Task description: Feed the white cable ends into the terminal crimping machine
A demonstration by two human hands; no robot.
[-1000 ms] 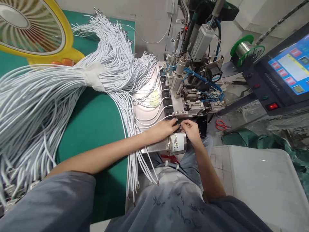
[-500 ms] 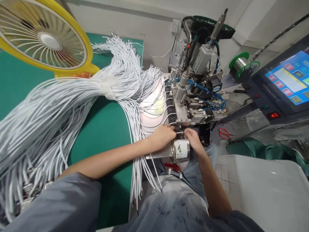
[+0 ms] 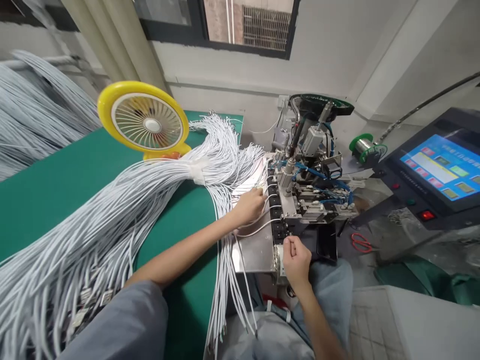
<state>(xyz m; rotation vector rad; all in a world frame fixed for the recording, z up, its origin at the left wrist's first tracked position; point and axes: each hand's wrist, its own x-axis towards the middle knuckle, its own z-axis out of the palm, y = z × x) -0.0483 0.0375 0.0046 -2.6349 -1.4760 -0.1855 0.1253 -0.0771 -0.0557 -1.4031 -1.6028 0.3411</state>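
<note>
My left hand (image 3: 250, 206) reaches over the metal plate beside the machine, among white cables (image 3: 258, 231) that curve into a black slotted track (image 3: 275, 202). Its fingers are closed; whatever they hold is hidden. At the near end of the track, my right hand (image 3: 297, 256) is curled into a pinch, thumb against forefinger, and I cannot make out anything between them. The machine (image 3: 288, 180), with metal cylinders and blue air tubes, stands just right of the track. A large tied bundle of white cables (image 3: 157, 182) lies to the left.
A yellow fan (image 3: 142, 120) stands on the green table (image 3: 48, 200) behind the bundle. At right are a control screen (image 3: 438, 165), a green wire spool (image 3: 366, 147) and red scissors (image 3: 361, 243). Loose cable ends (image 3: 225, 300) hang over the table's front edge.
My left hand has left the track's near end and moved away from me over the cables. My right hand has curled tighter beside the track. The head view has tilted up, showing the window.
</note>
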